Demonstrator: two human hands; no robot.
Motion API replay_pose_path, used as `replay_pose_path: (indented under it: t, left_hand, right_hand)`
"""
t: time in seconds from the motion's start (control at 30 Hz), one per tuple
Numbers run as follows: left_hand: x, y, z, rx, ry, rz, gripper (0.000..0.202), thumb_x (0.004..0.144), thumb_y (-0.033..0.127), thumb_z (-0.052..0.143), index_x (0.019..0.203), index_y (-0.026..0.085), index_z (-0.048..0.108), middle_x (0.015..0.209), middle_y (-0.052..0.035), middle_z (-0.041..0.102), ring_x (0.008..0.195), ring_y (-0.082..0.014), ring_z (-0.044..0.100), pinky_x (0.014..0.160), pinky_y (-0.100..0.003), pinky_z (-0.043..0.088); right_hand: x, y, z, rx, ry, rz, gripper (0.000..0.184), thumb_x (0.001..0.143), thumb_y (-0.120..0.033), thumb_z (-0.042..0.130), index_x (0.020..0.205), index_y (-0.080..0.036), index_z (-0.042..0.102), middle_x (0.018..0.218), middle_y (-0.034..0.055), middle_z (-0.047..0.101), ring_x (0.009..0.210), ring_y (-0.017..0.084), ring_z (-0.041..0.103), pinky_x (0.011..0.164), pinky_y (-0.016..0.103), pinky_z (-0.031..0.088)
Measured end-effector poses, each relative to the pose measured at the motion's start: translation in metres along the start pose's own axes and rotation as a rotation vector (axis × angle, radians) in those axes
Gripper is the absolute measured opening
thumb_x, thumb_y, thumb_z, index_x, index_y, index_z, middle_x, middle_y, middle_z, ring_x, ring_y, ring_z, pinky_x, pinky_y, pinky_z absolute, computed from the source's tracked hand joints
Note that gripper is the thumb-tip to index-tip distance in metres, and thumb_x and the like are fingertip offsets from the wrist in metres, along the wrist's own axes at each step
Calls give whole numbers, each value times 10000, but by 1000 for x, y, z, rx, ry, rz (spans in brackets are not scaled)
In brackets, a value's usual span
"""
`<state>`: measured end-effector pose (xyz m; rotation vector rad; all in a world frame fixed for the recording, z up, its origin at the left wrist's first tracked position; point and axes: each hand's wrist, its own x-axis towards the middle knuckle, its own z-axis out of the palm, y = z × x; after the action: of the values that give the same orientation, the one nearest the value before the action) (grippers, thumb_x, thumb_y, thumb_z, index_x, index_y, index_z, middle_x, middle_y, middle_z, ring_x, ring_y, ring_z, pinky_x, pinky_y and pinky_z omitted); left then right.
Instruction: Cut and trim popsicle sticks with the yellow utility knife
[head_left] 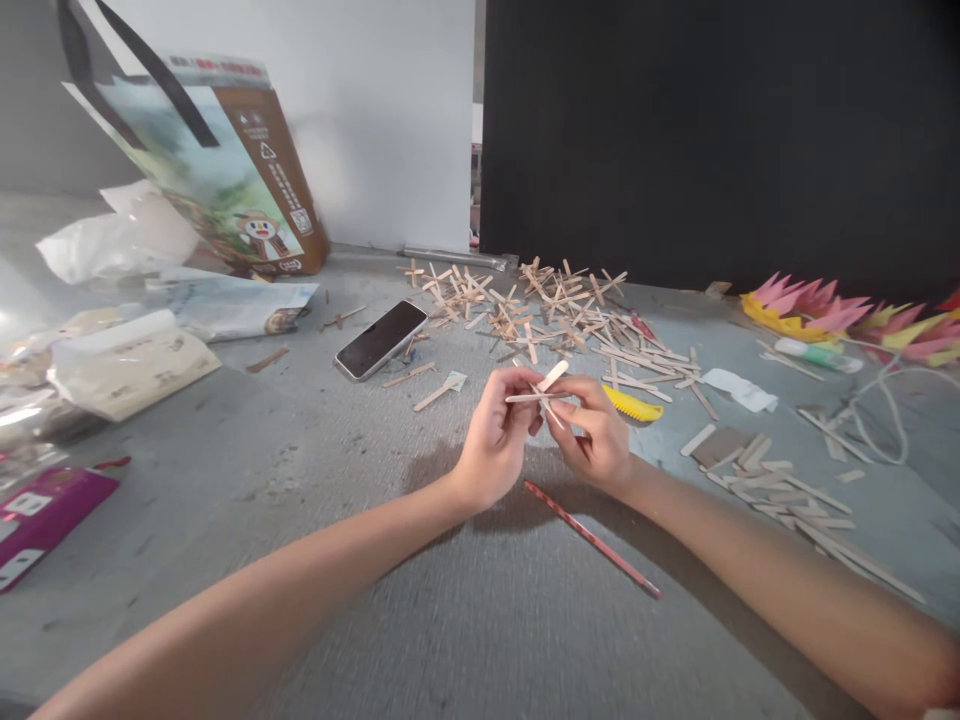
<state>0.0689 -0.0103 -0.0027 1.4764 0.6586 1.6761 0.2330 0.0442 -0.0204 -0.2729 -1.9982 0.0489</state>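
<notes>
Both my hands meet above the grey floor, pinching crossed wooden craft sticks (541, 394). My left hand (499, 435) grips the left end of a flat stick with closed fingers. My right hand (594, 430) holds the sticks from the right, thumb and fingers pressed on them. A red pencil (592, 538) lies on the floor just below my right wrist. A yellow comb-like piece (634, 404) rests right behind my right hand.
A heap of stick crosses (540, 305) lies ahead, loose sticks (780, 495) to the right. A phone (380, 339) lies left of centre. A paper bag (225, 170), plastic wrappers (127, 355) and a purple packet (37, 510) fill the left. Pink-yellow paper crowns (825, 310) sit by the black wall.
</notes>
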Motion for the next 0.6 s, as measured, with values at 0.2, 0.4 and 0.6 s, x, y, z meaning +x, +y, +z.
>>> replay_pose_path:
  t: [0.2,0.4,0.6]
  left_hand:
    - [-6,-11,-14,280,-26,194,235,1068,214,476,1299,223,518,933,-21,550,773,-123,515,716,-263,460]
    - [-7,-20,-20,333,-6,246,277,1049,161,485,1318,231,476,944,-7,546,763,-104,516,724,-240,456]
    - [-7,-22,-19,322,31,242,251,1047,172,496,1289,232,475,919,3,518,749,-105,484,718,-235,445]
  right_hand:
    - [14,-7,-8,-110,-25,-110,438,904,-69,665,1273,-291,584,1279,122,640,1154,287,647,863,498,593]
    - [24,-11,-7,-280,48,-135,308,795,-24,758,950,-263,639,1150,73,626,1092,281,626,843,503,607]
    - [22,-8,-7,-281,42,-151,290,787,-22,773,903,-243,626,1056,66,604,995,247,595,844,499,620]
